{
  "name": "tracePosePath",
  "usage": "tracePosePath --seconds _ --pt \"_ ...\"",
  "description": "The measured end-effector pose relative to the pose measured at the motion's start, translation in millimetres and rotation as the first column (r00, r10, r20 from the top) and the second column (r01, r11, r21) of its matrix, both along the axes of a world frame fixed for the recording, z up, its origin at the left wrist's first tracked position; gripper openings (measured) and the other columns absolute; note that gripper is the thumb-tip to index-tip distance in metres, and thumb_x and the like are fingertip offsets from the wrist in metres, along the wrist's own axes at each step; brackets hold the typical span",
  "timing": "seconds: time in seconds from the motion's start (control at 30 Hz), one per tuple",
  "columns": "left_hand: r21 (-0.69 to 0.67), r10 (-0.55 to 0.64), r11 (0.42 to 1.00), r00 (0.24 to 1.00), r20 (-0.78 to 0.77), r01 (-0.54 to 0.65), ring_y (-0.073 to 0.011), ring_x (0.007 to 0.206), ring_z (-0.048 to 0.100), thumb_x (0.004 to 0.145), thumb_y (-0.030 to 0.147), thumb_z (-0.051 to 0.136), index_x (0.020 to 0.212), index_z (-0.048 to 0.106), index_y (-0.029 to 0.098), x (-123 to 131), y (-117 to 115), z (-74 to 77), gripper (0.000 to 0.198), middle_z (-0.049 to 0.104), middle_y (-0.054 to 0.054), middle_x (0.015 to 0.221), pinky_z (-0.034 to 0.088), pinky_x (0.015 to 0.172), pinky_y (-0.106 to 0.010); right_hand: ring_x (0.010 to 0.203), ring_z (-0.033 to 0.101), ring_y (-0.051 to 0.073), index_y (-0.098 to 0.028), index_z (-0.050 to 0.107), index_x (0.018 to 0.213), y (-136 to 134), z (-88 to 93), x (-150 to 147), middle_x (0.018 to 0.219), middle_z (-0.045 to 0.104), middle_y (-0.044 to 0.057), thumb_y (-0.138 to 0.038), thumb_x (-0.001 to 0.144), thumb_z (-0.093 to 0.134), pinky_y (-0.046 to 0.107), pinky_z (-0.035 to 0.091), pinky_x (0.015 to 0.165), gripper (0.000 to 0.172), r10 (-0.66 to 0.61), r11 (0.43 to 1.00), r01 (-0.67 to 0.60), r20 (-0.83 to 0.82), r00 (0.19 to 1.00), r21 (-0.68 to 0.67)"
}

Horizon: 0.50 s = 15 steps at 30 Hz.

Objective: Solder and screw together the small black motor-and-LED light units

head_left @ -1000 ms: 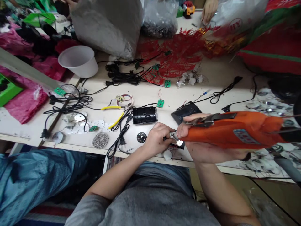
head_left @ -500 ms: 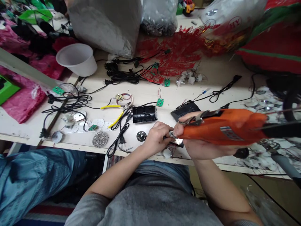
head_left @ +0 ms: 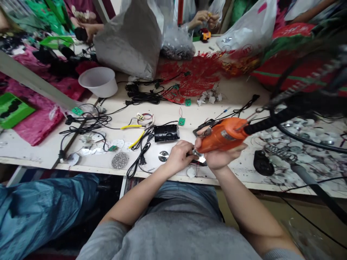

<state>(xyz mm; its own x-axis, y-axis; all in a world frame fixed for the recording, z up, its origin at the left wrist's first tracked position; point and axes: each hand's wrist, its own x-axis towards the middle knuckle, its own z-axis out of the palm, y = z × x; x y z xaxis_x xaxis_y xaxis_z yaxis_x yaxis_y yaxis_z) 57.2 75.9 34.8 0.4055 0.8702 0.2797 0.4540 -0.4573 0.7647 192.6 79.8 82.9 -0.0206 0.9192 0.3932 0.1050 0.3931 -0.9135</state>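
An orange electric screwdriver (head_left: pixel 223 135) is gripped in my right hand (head_left: pixel 221 157), its tip pointing left and down. My left hand (head_left: pixel 179 156) is closed in a pinch right at that tip; what its fingers hold is mostly hidden. Under both hands lies a dark part with a shiny metal plate (head_left: pixel 201 159) and thin wires. A white round piece (head_left: pixel 191 172) sits at the table edge below. Left of my hands are a black cylindrical housing (head_left: pixel 166 133) and a dark disc (head_left: pixel 163 156). Partly behind the screwdriver is a black casing (head_left: pixel 202 126).
Yellow-handled pliers (head_left: pixel 137 140), bundled black cords (head_left: pixel 139 159) and a dish of screws (head_left: pixel 119 160) lie left. A white tub (head_left: pixel 99 82) stands behind. White wired parts (head_left: pixel 311 133) cover the right, near a soldering iron holder (head_left: pixel 282 153). Other people's hands (head_left: pixel 203 20) show at the back.
The screwdriver has swung from nearly level to more upright, its rear end rising and shifting left. My view has tilted up, showing other people's hands. My left hand stays at the tip.
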Motion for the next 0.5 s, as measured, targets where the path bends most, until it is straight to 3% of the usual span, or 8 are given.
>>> tracePosePath --seconds 0.13,0.23,0.33,0.5 --pt "-0.019 0.018 1.000 1.000 0.013 -0.018 -0.0156 0.075 0.059 0.068 0.011 0.085 0.058 0.051 0.018 -3 1 4.0 0.037 0.063 0.002 0.070 0.045 0.069 -0.028 0.043 0.045 0.016 -0.024 0.058 0.096 7 10.8 -9 0.074 0.058 0.006 -0.095 0.077 0.012 0.032 0.038 0.036 0.087 0.008 1.000 -0.009 -0.221 0.975 -0.004" --pt "0.003 0.018 1.000 0.998 0.060 -0.018 -0.0150 0.078 0.064 0.072 0.013 0.083 0.061 0.053 0.018 -7 3 7.4 0.032 0.070 0.001 0.079 0.047 0.072 -0.028 0.042 0.046 0.015 -0.022 0.061 0.087 8 22.9 -7 0.068 0.057 0.004 -0.097 0.073 0.028 0.031 0.038 0.037 0.083 0.011 0.999 -0.023 -0.371 0.929 -0.028" --pt "0.084 -0.033 0.996 0.996 0.087 0.025 -0.0158 0.085 0.068 0.077 0.015 0.079 0.064 0.055 0.018 -11 7 9.5 0.027 0.075 -0.002 0.092 0.050 0.078 -0.029 0.041 0.047 0.017 -0.022 0.064 0.091 2 33.4 -1 0.058 0.053 0.002 -0.098 0.071 0.026 0.031 0.037 0.038 0.087 0.008 0.999 -0.020 -0.408 0.913 -0.026" --pt "0.180 -0.105 0.979 0.994 0.037 0.096 -0.0142 0.072 0.066 0.082 0.015 0.074 0.067 0.059 0.019 -16 15 11.4 0.021 0.072 0.000 0.075 0.050 0.070 -0.027 0.046 0.051 0.018 -0.025 0.061 0.094 -9 45.6 8 0.071 0.059 0.006 -0.096 0.073 0.026 0.034 0.040 0.042 0.082 0.005 1.000 0.007 -0.372 0.928 0.030"
